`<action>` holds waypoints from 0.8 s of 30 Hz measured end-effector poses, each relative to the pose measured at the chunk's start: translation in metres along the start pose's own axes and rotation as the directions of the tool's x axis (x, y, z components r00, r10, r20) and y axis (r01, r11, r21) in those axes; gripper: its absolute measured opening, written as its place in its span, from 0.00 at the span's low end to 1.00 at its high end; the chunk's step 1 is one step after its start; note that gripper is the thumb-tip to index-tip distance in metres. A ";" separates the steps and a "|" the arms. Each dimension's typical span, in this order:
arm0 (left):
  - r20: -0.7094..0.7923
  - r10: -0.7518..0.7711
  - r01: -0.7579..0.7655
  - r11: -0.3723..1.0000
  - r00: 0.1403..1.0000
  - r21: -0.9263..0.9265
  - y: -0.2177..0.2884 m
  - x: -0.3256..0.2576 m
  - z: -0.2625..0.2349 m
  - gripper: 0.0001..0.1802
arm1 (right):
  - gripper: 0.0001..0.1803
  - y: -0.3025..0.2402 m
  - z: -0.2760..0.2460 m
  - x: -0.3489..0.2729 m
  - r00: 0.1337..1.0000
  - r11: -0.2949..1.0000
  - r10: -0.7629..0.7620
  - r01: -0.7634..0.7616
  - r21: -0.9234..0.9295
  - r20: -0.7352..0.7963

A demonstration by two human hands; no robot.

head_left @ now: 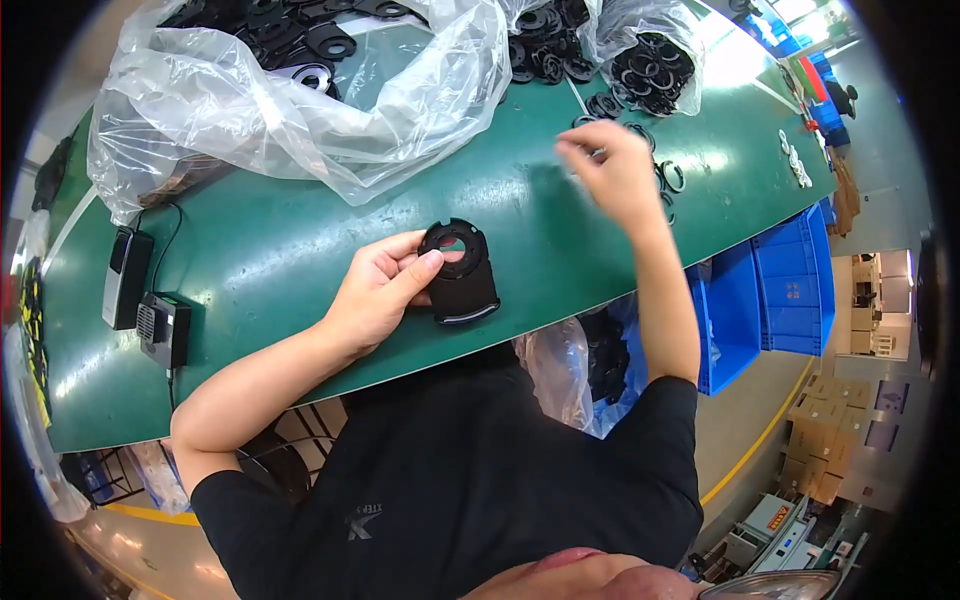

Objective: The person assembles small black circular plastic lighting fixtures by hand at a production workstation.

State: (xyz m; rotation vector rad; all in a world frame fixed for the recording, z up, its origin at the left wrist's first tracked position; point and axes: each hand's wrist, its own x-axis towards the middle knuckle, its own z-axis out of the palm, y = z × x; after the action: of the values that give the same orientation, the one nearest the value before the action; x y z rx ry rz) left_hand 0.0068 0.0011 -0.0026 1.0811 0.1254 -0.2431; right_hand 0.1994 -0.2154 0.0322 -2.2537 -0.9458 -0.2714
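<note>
My left hand point(368, 290) is closed on a flat black plastic part point(463, 291), thumb on its upper face. One end of the part is a ring with a large round hole; the other is a squarish body with a shiny curved edge. To the right, my right hand point(622, 178) hangs over the table, apart from that part. Its thumb and forefinger are pressed together; whatever they hold, if anything, is too unclear to make out. Loose black rings point(673, 178) lie just beyond and beside the right hand.
On the green table point(270, 255), a large clear bag point(300, 130) spills similar black parts. Another bag holds black rings point(655, 72). Two black devices point(165, 330) with cables stand at left. Blue bins point(790, 285) sit past the right edge; a bag-lined container point(560, 365) is below the front edge.
</note>
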 end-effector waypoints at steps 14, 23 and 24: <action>-0.032 -0.017 0.018 1.000 0.999 0.008 -0.004 0.002 -0.004 0.18 | 0.05 0.032 -0.006 0.021 0.985 0.980 -0.096 0.069 -0.187 -0.142; -0.085 -0.005 -0.001 0.998 0.996 -0.068 -0.005 0.003 -0.003 0.18 | 0.11 -0.055 0.045 -0.035 0.965 0.990 -0.142 0.138 0.035 0.220; -0.092 0.015 -0.021 0.998 0.996 -0.061 -0.005 0.003 -0.003 0.18 | 0.11 -0.059 0.045 -0.036 0.964 0.989 -0.145 0.139 0.043 0.225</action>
State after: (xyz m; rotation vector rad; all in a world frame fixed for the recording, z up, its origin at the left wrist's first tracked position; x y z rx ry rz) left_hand 0.0081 0.0012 -0.0086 1.0314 0.2040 -0.1721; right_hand 0.1298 -0.1759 0.0122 -2.2281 -1.2260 -0.0623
